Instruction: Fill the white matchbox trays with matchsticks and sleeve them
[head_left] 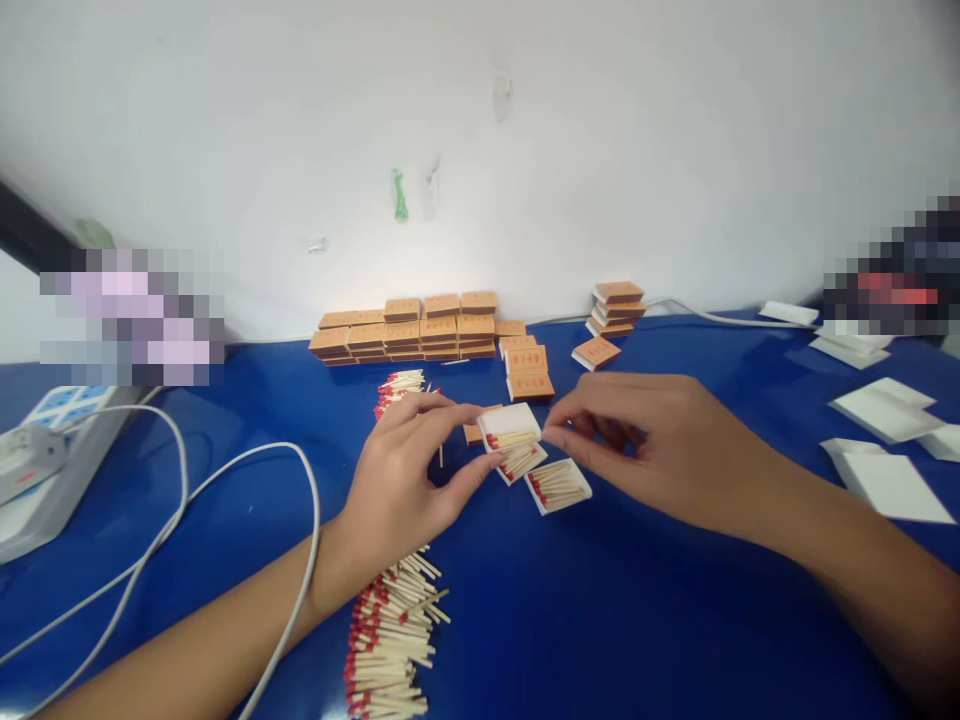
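Note:
A white matchbox tray point(514, 417) with red-tipped matches in its lower part is pinched between the thumb and fingers of my left hand point(409, 465). At the right edge of that tray, my right hand point(637, 440) has its thumb and forefinger brought together; what they hold, if anything, is too small to make out. Just below the held tray is a second tray of matches point(523, 461), partly covered. A third filled tray point(559, 487) lies on the blue table beside it. An orange matchbox point(472, 434) is mostly hidden behind my left fingers.
Rows of orange matchboxes point(405, 332) are stacked against the wall, with a smaller pile point(616, 310) to the right. Loose matches point(394, 640) spread near my left forearm. White folded card pieces point(896, 485) lie right. A cable point(311, 500) loops from the power strip point(67, 480).

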